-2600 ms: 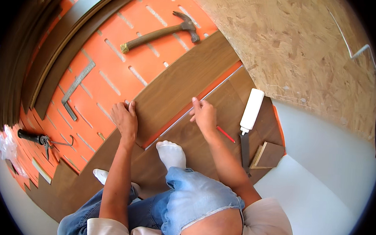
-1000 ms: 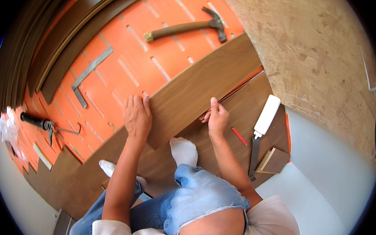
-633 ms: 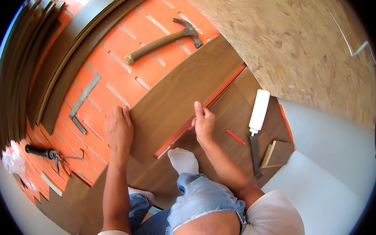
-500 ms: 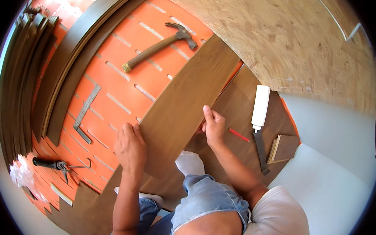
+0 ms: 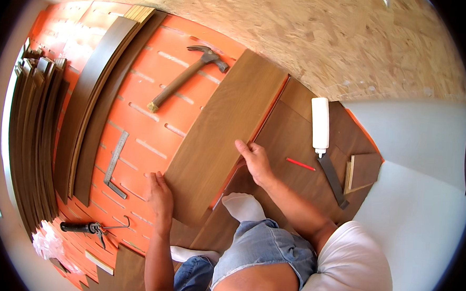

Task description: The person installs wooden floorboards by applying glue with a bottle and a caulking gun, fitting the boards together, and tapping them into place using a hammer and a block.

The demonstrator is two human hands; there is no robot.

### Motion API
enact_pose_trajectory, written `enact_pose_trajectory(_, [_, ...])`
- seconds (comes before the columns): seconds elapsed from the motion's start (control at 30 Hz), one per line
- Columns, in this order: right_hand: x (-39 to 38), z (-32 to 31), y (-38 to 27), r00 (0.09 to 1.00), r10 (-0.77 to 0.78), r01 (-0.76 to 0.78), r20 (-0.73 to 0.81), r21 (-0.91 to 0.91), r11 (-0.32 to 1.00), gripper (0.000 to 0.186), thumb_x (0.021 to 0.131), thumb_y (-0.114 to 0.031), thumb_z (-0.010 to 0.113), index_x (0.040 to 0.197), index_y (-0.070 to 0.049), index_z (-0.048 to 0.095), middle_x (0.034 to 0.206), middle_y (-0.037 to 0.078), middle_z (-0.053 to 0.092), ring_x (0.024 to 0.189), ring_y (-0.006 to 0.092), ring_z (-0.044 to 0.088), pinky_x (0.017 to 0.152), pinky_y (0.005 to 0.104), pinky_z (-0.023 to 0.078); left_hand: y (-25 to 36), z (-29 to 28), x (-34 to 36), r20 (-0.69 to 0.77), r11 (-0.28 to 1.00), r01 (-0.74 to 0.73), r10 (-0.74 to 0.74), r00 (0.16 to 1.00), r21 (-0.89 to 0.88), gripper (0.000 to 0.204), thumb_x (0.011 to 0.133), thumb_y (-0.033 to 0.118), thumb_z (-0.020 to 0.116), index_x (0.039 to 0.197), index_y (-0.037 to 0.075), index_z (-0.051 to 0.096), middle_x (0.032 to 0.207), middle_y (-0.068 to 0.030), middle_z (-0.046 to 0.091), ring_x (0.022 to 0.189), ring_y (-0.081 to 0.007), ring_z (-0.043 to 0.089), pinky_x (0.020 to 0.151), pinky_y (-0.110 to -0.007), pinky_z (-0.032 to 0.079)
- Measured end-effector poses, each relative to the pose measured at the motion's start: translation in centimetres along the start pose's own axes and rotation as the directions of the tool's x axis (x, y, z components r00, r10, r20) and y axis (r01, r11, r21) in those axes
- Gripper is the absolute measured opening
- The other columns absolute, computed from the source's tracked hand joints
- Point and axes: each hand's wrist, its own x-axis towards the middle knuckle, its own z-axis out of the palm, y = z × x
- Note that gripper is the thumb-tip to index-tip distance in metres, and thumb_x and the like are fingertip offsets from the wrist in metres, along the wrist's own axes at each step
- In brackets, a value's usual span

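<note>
A brown wooden floor plank [image 5: 218,129] lies at a slant before me, between both my hands. My left hand [image 5: 160,200] grips its left edge near the close end, fingers bent over the side. On the opposite edge, my right hand [image 5: 256,161] holds the plank with the thumb on top and the other fingers mostly hidden beneath. A narrow orange gap shows between the plank's right edge and the laid brown flooring [image 5: 292,130]. Orange slotted underlay [image 5: 154,136] stretches out to the left.
A claw hammer [image 5: 186,77], metal square [image 5: 116,163] and caulking gun [image 5: 94,228] lie on the underlay. Plank stacks [image 5: 35,145] stand far left. Right: white bottle [image 5: 321,124], red pencil [image 5: 300,164], dark flat bar [image 5: 332,181], wood offcut [image 5: 363,171]. Chipboard [image 5: 323,39] borders the far side.
The orange gap along the plank's right edge has widened, and the plank's near end has come clear of the laid flooring there. Both hands still hold it. The whole view has shifted slightly.
</note>
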Motion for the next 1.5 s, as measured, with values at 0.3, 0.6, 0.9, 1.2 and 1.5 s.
enact_pose_trajectory(0.3, [-3.7,3.7,-4.0,0.966,-0.100,0.105,0.240,-0.009,0.994,0.040,0.102,-0.040,0.071,0.108,-0.001,0.075,0.079,0.001,0.070,0.069,0.0086,0.064,0.063,0.0290,0.052,-7.2,1.4,1.6,0.118,0.884,0.055,0.000,0.993,-0.464,0.034,0.115,0.027,0.045,0.092,0.003,0.050,0.079,-0.0056,0.047,0.074,-0.0176,0.045,0.069,-0.036,0.041])
enact_pose_trajectory(0.6, [-1.0,10.4,-5.7,0.898,-0.002,0.167,0.439,-0.338,0.926,0.055,0.104,-0.053,0.061,0.086,-0.002,0.069,0.062,0.006,0.067,0.056,0.0158,0.065,0.059,0.0340,0.052,-14.0,-5.0,4.8,0.002,0.901,0.068,-0.074,0.997,-0.428,0.041,0.115,0.033,0.046,0.085,0.005,0.046,0.078,0.0010,0.039,0.075,-0.0103,0.037,0.066,-0.030,0.035])
enact_pose_trajectory(0.9, [1.7,17.3,-4.2,0.825,0.041,0.233,0.563,-0.406,0.884,0.060,0.104,-0.056,0.060,0.074,-0.004,0.066,0.056,0.005,0.064,0.051,0.0167,0.062,0.055,0.0357,0.050,-18.7,-6.5,3.4,0.062,0.845,0.235,-0.235,0.970,-0.480,0.039,0.114,0.034,0.048,0.088,0.004,0.054,0.081,0.0037,0.046,0.078,-0.0093,0.041,0.071,-0.030,0.038])
enact_pose_trajectory(1.2, [-0.1,21.5,-10.2,0.796,-0.117,0.300,0.594,-0.219,0.928,0.054,0.102,-0.049,0.067,0.087,0.002,0.074,0.061,0.006,0.066,0.054,0.0131,0.067,0.052,0.0310,0.050,-18.2,-5.6,0.4,0.611,0.450,0.593,-0.123,0.782,-0.668,0.039,0.114,0.038,0.046,0.093,0.008,0.061,0.071,0.0017,0.053,0.056,-0.0067,0.045,0.049,-0.023,0.035])
enact_pose_trajectory(1.5, [0.9,26.7,-11.9,0.770,-0.074,0.387,0.633,-0.372,0.844,0.053,0.103,-0.045,0.065,0.075,-0.001,0.068,0.055,0.007,0.065,0.049,0.0154,0.065,0.051,0.0327,0.051,-19.3,-5.2,-1.5,0.754,-0.107,0.783,0.217,0.620,-0.613,0.038,0.104,0.040,0.061,0.092,0.004,0.061,0.067,-0.0048,0.051,0.050,-0.0126,0.046,0.040,-0.025,0.035])
